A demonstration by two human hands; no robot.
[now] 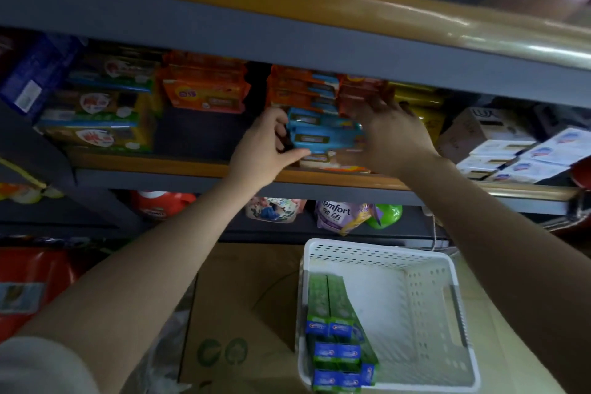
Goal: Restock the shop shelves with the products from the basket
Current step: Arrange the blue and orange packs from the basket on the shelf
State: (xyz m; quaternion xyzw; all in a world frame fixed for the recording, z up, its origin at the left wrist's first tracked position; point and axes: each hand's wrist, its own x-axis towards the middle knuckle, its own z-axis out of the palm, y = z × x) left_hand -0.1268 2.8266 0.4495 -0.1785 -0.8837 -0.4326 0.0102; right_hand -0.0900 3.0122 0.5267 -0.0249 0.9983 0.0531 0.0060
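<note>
Both my hands reach into the middle shelf (179, 165). My left hand (263, 145) curls its fingers and thumb round the left end of a stack of blue packs (319, 133). My right hand (388, 134) lies with spread fingers against the right side of that stack and the red-orange packs (307, 86) above it. Below, the white perforated basket (428, 294) stands on a cardboard box, holding several green toothpaste boxes (335, 329) along its left wall.
Orange packs (204, 89) and yellow-green soap packs (99, 112) lie left on the same shelf; white soap boxes (511, 150) lie right. Detergent pouches (339, 214) and a red jug (160, 205) stand on the shelf below. The upper shelf edge (287, 38) overhangs my hands.
</note>
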